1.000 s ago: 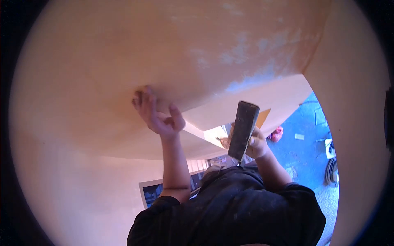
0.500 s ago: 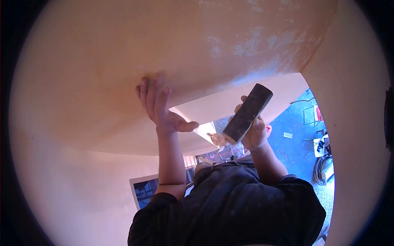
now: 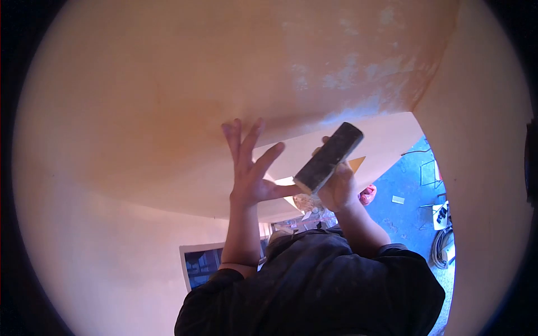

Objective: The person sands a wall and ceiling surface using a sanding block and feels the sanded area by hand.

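My left hand [image 3: 249, 176] is raised with its fingers spread, holding nothing. Its fingertips are near or against the large tan surface [image 3: 168, 101]; contact is not certain. In my right hand [image 3: 339, 187] is a dark rectangular block [image 3: 329, 157], tilted, with its upper end to the right. My fingers wrap round its far side, and a pale layer shows at its lower end. The block's lower end is close to my left thumb. Whitish patches [image 3: 347, 73] mark the tan surface above the block.
A window [image 3: 204, 266] is at the lower left. Beyond my right arm lies a blue floor [image 3: 392, 215] with a red bundle [image 3: 367, 194], a pale rectangular piece [image 3: 398, 199], a white-topped stand [image 3: 440, 217] and coiled hose [image 3: 440, 246]. A pale wall [image 3: 493, 168] stands at the right.
My left hand has moved right, its fingers spreading wider. The block in my right hand has tilted from nearly upright to a slant and now lies closer to my left hand.
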Motion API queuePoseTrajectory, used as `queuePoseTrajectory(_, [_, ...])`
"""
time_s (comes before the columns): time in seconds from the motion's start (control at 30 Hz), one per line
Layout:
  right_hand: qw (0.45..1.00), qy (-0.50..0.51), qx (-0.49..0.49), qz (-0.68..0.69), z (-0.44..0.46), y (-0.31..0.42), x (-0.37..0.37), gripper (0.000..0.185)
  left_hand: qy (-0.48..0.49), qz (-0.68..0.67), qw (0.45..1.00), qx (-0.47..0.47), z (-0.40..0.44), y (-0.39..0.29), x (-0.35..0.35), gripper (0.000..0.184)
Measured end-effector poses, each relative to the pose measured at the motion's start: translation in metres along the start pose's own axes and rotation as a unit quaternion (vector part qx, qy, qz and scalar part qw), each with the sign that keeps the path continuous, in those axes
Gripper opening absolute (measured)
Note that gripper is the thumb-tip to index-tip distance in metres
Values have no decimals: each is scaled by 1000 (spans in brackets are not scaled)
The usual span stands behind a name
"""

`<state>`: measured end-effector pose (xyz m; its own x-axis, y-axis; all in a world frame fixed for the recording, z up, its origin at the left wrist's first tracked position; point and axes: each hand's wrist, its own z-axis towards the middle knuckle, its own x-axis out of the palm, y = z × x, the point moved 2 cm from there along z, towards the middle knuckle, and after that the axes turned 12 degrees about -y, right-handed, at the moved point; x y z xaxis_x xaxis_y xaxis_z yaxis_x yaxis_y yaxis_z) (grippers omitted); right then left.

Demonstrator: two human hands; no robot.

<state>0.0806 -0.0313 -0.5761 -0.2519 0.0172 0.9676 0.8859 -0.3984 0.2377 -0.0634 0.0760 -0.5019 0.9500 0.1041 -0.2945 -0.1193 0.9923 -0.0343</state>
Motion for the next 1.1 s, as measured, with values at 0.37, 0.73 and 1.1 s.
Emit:
queuePoseTrajectory(0.37, [997, 22, 61, -35, -3, 3, -4, 71, 70, -64, 994, -51, 9, -12, -14, 95])
queuePoseTrajectory(0.73, [978, 38, -114, -172, -5, 20, 12, 66, 50, -35, 998, -19, 9, -11, -3, 86])
queuePoseTrajectory(1.1, [430, -37, -660, -615, 44, 12, 35, 60, -194, 100, 974, 61, 43, 43, -6, 47])
